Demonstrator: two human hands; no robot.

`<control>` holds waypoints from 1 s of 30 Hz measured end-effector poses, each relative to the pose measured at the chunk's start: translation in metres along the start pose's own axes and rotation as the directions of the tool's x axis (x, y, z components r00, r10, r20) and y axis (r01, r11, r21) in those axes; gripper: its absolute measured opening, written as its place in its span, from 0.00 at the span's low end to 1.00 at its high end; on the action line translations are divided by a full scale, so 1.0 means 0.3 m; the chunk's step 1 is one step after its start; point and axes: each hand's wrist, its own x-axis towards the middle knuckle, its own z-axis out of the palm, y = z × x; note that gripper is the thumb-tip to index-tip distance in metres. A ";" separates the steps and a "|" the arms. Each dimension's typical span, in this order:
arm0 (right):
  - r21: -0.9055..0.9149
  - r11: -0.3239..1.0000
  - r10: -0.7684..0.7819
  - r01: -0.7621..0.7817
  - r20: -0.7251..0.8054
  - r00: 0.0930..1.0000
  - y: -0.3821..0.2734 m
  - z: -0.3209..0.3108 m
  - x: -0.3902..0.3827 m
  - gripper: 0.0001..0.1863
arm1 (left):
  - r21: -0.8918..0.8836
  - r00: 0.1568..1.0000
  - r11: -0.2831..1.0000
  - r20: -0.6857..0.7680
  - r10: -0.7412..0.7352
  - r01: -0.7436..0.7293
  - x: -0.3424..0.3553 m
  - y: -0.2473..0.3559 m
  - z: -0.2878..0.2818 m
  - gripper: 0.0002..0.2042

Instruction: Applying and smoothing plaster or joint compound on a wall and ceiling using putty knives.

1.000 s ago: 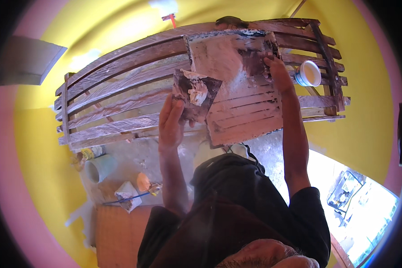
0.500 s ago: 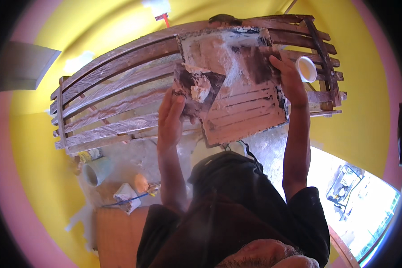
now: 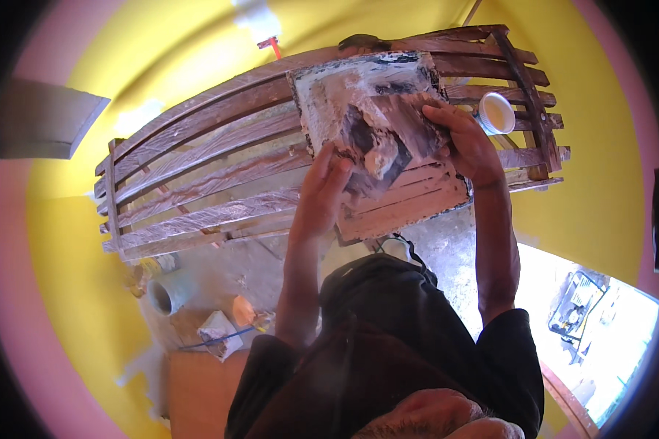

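Note:
In my left hand (image 3: 319, 189) is a dark flat putty blade (image 3: 397, 173), pinched at its edge, with a pale lump of putty (image 3: 379, 158) on it. My right hand (image 3: 471, 145) grips a second flat blade (image 3: 417, 126), brownish and smeared, thumb on top. The two blades meet or overlap at the lump. Beneath them lies a square board (image 3: 410, 203), coated with pinkish-white putty, streaked with dark lines and dark along its edges. Both blades cover the board's middle.
The board rests on a slatted wooden bench (image 3: 220, 130). A white cup (image 3: 496, 114) stands right of my right hand. A dark object (image 3: 366, 42) sits at the bench's far edge. On the floor at left are a pale green cylinder (image 3: 170, 293) and a white bag (image 3: 218, 331).
My left hand has moved right and slightly up with its blade, over the board's middle. The right blade has come left and down, meeting the putty lump.

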 end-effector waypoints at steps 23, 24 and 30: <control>-0.008 0.988 -0.143 0.153 -0.402 0.905 0.232 0.083 -0.163 0.11 | 0.620 0.928 0.778 -0.223 0.297 -0.100 0.064 -0.079 0.129 0.20; -0.005 0.987 -0.146 0.158 -0.409 0.901 0.229 0.071 -0.157 0.11 | 0.666 0.937 0.743 -0.210 0.279 -0.072 0.052 -0.083 0.135 0.20; -0.064 0.977 -0.211 0.202 -0.362 0.908 0.175 0.047 -0.128 0.11 | 0.792 0.977 0.608 -0.085 0.196 -0.053 0.007 -0.039 0.163 0.16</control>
